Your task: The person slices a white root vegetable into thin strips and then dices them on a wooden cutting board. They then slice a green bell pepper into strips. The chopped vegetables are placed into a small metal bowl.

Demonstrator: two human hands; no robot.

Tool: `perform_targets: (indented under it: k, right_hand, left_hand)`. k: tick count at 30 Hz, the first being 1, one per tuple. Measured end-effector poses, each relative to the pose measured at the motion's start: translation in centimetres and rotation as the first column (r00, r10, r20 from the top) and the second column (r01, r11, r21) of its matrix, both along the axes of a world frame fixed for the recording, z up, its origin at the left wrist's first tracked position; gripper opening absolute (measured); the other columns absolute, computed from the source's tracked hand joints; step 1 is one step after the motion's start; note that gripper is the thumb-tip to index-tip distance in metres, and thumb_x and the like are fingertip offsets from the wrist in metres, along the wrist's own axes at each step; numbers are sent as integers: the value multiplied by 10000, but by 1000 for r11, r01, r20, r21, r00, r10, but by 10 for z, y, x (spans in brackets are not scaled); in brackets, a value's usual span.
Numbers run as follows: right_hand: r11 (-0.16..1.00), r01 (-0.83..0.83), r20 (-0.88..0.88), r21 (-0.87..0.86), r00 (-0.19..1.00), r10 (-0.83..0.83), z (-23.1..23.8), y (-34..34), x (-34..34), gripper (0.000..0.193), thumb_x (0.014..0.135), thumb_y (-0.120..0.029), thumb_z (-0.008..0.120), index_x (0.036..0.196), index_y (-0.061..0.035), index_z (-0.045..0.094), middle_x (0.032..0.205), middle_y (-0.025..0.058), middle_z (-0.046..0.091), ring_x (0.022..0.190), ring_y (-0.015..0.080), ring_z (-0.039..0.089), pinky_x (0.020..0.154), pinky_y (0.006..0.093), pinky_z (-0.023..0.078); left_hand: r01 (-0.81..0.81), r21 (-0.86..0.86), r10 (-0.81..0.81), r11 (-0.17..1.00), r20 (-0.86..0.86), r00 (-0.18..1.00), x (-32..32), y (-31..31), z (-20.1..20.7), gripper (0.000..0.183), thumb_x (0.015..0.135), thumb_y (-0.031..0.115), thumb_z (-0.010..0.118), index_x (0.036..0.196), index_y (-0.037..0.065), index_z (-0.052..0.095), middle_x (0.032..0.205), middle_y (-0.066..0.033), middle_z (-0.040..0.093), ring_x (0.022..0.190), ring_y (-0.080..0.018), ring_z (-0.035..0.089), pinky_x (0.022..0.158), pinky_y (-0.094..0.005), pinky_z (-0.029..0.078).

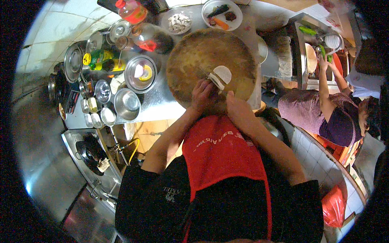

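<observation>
On a round wooden chopping block (190, 54) lies a pale, round-ended piece of food (223, 74), with cut slices (216, 81) leaning at its near left side. I cannot tell what food it is. My left hand (202, 96) is closed, its curled fingertips at the slices' near end, and what lies under them is hidden. Just to the right of the slices, my right hand (236, 106) is closed too. Its grip is turned away, so I cannot make out what it holds.
Metal bowls (127, 104), small seasoning pots (108, 116) and bottles (106, 60) crowd the left counter. Behind the block stand a plate of pale chopped pieces (179, 23) and a plate of vegetables (222, 15). A co-worker (324, 109) handles green vegetables at a sink on the right.
</observation>
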State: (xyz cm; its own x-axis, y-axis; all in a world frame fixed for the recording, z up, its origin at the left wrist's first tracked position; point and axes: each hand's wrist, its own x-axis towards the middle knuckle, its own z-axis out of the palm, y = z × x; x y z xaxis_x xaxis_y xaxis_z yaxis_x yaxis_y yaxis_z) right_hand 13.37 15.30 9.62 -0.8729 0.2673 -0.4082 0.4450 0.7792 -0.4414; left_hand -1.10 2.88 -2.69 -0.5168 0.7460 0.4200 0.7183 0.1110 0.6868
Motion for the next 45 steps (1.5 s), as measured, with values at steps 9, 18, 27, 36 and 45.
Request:
perform_targets:
  k: [9,18,27,36,45]
  right_hand:
    - [992,-52,-100,119,993,64,-31,6,9,427,978,-40,460,1342,179,420,864,295,698,775,420,730,644,503,595]
    - [989,126,-152,73,982,-114,-57,-5,-11,191,993,-111,465,1107,33,517,896,289,702,761,432,723,619,554,572]
    - [989,118,-49,-93,991,-123,-41,11,-14,294,993,-113,480,1239,46,492,928,306,692,863,476,696,750,554,563]
    - [995,91,3,33,996,-91,7,-12,33,261,930,-55,528,1166,14,440,907,337,679,884,514,678,764,598,533]
    - [993,103,135,-65,986,-94,23,-10,24,302,902,-10,502,1176,88,422,881,341,671,906,519,673,757,586,543]
  left_hand:
    - [-3,24,3,1000,11,1000,1,0,6,382,698,96,797,1059,53,678,1098,-132,672,1013,-389,642,857,-479,557]
    - [-30,89,26,996,45,999,6,-6,-18,373,732,101,791,1079,78,655,1107,-123,666,1028,-370,634,876,-459,549]
    - [-1,110,7,994,-58,998,8,-14,-5,338,772,42,757,1097,44,665,1153,-142,656,1065,-374,620,893,-434,532]
    - [41,92,-41,995,-6,999,2,-14,8,255,798,46,729,1047,16,681,1107,-161,658,1026,-390,621,871,-454,525]
    - [21,149,-23,989,17,1000,3,-7,3,253,780,52,732,1030,32,695,1033,-144,677,971,-385,635,820,-459,541]
